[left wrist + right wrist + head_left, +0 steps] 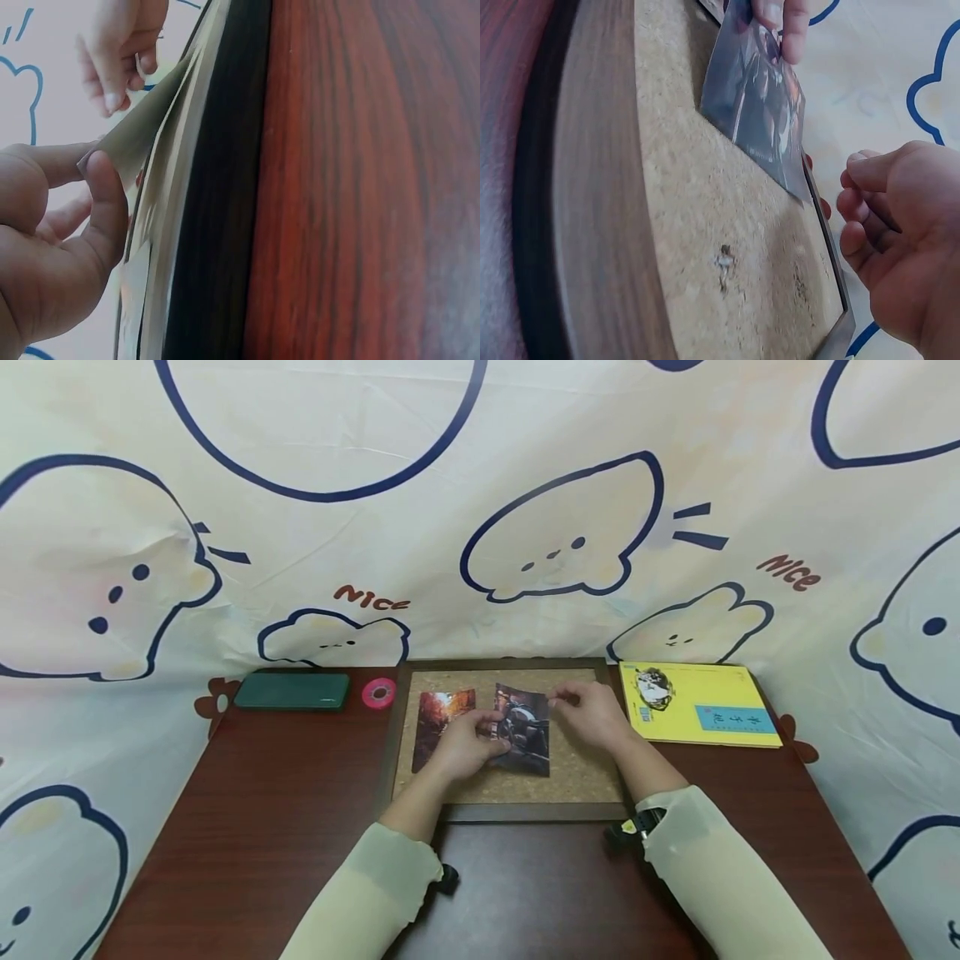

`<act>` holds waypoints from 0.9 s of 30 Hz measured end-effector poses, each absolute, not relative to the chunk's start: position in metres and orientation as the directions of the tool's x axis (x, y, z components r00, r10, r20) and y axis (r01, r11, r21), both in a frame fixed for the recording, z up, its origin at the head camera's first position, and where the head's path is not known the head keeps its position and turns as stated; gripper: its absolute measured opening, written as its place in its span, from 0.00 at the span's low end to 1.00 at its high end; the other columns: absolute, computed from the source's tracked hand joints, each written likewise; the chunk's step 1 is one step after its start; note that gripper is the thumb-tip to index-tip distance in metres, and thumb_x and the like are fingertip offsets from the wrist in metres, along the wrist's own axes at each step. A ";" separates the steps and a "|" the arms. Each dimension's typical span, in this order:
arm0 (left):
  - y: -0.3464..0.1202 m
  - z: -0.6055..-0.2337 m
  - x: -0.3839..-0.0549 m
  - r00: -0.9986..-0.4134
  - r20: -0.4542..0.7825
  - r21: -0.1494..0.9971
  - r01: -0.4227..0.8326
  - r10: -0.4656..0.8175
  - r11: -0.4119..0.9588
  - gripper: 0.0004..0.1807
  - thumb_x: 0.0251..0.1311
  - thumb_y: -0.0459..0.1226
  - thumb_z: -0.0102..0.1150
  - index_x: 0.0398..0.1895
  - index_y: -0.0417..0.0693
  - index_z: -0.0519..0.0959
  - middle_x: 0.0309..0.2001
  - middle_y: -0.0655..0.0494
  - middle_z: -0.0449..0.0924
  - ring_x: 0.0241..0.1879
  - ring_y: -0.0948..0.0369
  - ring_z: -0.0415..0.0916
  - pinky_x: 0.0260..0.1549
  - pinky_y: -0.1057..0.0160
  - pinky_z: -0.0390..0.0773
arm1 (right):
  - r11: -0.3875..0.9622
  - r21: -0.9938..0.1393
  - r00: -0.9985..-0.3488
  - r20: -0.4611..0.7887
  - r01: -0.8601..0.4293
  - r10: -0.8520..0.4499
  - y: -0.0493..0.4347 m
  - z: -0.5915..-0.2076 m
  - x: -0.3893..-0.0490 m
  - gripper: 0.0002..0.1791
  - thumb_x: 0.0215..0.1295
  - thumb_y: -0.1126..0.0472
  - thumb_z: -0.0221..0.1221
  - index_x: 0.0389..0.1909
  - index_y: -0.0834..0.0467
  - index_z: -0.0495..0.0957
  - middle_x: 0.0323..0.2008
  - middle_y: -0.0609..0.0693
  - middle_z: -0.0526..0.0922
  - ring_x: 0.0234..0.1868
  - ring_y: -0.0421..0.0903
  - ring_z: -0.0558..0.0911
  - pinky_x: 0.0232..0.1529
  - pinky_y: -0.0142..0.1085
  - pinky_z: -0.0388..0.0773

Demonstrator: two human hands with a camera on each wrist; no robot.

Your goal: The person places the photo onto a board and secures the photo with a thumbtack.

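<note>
I have the left hand (465,747) pinching the left edge of a dark photo (525,735) between thumb and finger, near the middle of the cork board (581,777); my left wrist view shows the print bowed and partly raised off the cork. Between two and three o'clock from that hand, the right hand (591,714) has its fingers curled in by the photo's upper right edge, and the right wrist view puts it apart from the print; I can't tell whether its fingertips pinch anything small. Toward nine o'clock on the cork lies an orange-and-dark photo (433,727), its lower right part blocked from me by the left hand. The left forearm crosses the wooden frame (525,812) at about eight o'clock, the right one at three, close by the near left corner of a yellow book (720,693) just beside the frame. Near ten o'clock, just outside the frame, sits a pink ring (367,695), with a green case (291,691) beyond it. Everything rests on a dark red table (300,827); a cartoon cloth (420,552) rises behind at twelve.
</note>
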State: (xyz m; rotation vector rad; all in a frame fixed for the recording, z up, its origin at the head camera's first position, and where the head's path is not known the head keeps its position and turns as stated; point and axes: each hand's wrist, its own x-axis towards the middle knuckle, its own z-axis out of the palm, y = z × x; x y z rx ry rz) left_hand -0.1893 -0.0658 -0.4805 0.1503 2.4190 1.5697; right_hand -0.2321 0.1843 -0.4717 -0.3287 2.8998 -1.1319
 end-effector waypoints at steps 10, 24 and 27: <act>-0.052 -0.485 -0.189 -0.960 -0.196 0.846 -0.062 0.201 0.529 0.28 0.56 0.38 0.76 0.62 0.47 0.80 0.43 0.52 0.84 0.33 0.57 0.82 0.39 0.56 0.80 | 0.716 -0.683 -0.981 0.009 -0.147 -0.194 0.171 -0.471 -0.244 0.10 0.75 0.58 0.61 0.51 0.52 0.86 0.47 0.49 0.87 0.48 0.48 0.83 0.51 0.46 0.80; -0.044 -0.489 -0.192 -0.973 -0.133 0.773 0.019 0.191 0.634 0.30 0.53 0.38 0.78 0.61 0.44 0.81 0.47 0.50 0.85 0.46 0.54 0.80 0.52 0.51 0.78 | 0.720 -0.674 -0.972 -0.011 -0.165 -0.233 0.162 -0.479 -0.259 0.08 0.73 0.62 0.61 0.46 0.58 0.86 0.40 0.52 0.86 0.42 0.50 0.82 0.47 0.46 0.79; -0.043 -0.490 -0.193 -0.972 -0.129 0.762 0.029 0.196 0.646 0.29 0.53 0.39 0.79 0.60 0.44 0.81 0.49 0.49 0.84 0.49 0.53 0.80 0.53 0.50 0.78 | 0.744 -0.650 -0.972 -0.035 -0.156 -0.234 0.160 -0.480 -0.262 0.07 0.73 0.61 0.61 0.46 0.56 0.86 0.39 0.51 0.86 0.42 0.50 0.82 0.47 0.46 0.79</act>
